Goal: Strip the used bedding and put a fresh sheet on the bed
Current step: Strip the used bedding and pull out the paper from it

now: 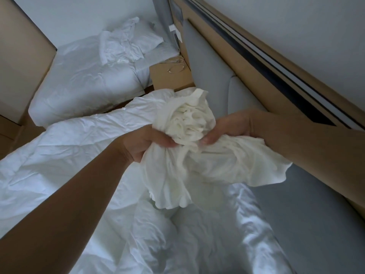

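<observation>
Both hands, left hand [147, 142] and right hand [230, 129], clutch a bunched cream sheet [194, 153] above the rumpled duvet [79, 143]; stripping seems underway, so next comes dropping the bundle aside.

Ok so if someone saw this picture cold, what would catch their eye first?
First, the wad of cream-white bed linen at centre, gripped by the left hand and the right hand above the bed. Beneath it and to the left lies a crumpled white duvet. At upper left, a second bed carries a heap of rumpled linen.
</observation>
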The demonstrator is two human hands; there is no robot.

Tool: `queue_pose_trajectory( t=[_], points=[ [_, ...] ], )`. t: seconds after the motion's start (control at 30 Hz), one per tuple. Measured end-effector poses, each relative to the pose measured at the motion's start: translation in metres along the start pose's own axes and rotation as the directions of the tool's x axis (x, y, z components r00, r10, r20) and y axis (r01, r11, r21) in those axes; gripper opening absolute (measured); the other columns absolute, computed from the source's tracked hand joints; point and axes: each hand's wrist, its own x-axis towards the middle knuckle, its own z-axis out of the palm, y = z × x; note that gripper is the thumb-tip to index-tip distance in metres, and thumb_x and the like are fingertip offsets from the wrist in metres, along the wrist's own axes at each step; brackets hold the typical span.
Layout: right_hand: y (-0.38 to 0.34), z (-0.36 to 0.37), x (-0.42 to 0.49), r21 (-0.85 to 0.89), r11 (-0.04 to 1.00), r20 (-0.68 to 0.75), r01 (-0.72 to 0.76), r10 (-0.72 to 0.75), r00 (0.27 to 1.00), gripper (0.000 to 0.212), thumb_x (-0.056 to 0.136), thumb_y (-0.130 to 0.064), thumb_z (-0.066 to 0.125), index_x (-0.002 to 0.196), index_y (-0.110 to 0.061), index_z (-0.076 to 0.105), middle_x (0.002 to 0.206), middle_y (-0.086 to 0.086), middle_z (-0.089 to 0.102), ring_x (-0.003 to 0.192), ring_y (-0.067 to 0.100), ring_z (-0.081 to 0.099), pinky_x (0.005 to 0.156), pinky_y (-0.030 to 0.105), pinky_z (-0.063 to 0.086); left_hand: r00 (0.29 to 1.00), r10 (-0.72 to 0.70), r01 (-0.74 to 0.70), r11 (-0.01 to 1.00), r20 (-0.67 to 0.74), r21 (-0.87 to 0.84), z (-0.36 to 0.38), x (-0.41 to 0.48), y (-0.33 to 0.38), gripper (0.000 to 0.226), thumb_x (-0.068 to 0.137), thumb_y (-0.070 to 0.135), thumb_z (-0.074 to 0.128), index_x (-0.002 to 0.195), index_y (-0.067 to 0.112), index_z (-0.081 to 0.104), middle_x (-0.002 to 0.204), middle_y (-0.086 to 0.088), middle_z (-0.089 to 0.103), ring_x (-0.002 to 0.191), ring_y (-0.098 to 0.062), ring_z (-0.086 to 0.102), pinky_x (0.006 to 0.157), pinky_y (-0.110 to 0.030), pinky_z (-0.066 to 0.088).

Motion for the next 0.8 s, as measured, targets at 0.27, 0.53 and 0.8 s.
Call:
queue_pose_trajectory(
  t=[0.27,0.53,0.8],
  points=[
    [0.002,0.013,-0.004,0.052,0.987,-0.009,0.149,-0.149,0.989,0.043,0.072,0.003,0.074,0.104,-0.024,0.079,0.11,0.007,0.075,0.102,0.027,0.072,0.079,0.041,0.06,0.985,0.126,-0.122,0.992,-0.117,0.037,0.005,0.006,0.008,0.037,0.066,0.012,0.069,0.102,0.013,0.079,0.102,-0.011,0.075,0.095,-0.029,0.073,0.079,-0.039,0.059],
    [-0.007,-0.003,-0.002,0.154,0.916,-0.242,0.37,-0.328,0.913,0.04,0.078,-0.003,0.053,0.099,-0.02,0.082,0.105,0.007,0.076,0.095,0.023,0.073,0.078,0.035,0.059,0.972,-0.193,0.172,0.972,0.13,0.157,0.01,-0.009,0.0,0.047,0.06,0.008,0.085,0.106,0.018,0.08,0.109,-0.01,0.076,0.101,-0.029,0.073,0.081,-0.04,0.06],
    [-0.007,-0.021,-0.005,0.13,0.941,-0.333,0.314,-0.257,0.907,0.022,0.079,-0.02,0.069,0.096,-0.02,0.082,0.105,0.008,0.075,0.095,0.023,0.072,0.084,0.037,0.057,0.997,-0.079,0.077,0.993,0.021,0.09,0.018,-0.001,0.001,0.047,0.059,0.001,0.077,0.103,0.016,0.08,0.106,-0.01,0.076,0.099,-0.031,0.073,0.079,-0.042,0.06]
  ],
)
